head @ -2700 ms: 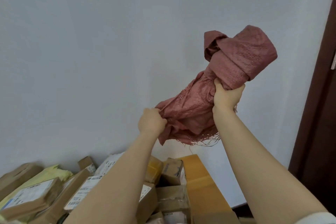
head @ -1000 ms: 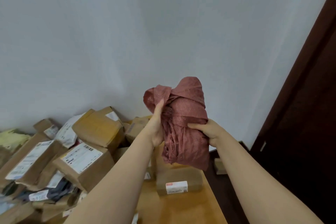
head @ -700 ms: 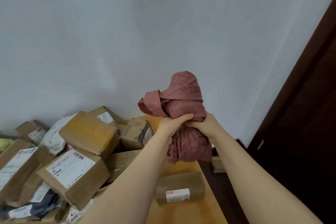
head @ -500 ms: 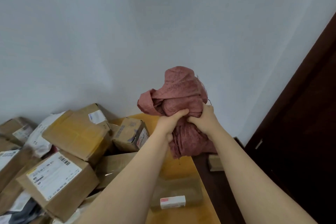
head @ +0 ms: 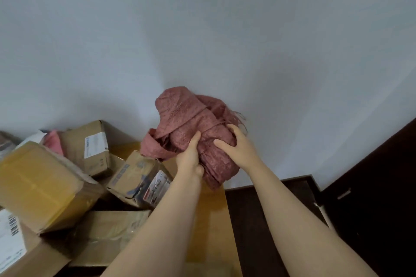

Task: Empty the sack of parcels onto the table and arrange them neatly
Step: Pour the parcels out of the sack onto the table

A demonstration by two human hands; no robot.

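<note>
The dusty-pink woven sack (head: 182, 117) is crumpled into a bundle and held up in front of the wall, above the far right corner of the wooden table (head: 213, 227). My left hand (head: 189, 159) grips its lower left side. My right hand (head: 234, 148) presses on its right side with fingers spread over the cloth. Cardboard parcels lie heaped on the table at the left: a big yellow-taped box (head: 38, 186), a brown box with a white label (head: 90, 146), and a smaller printed box (head: 139, 177).
A pale grey wall fills the upper view. A dark wooden door (head: 382, 186) stands at the right, with dark floor (head: 254, 220) beside the table's right edge. A flat box (head: 108, 231) lies under the heap. Something pink (head: 53, 144) shows behind the boxes.
Both hands have brought the sack down from high against the wall and bunched it into a tighter bundle. The view has shifted, so the parcel heap sits further left and lower.
</note>
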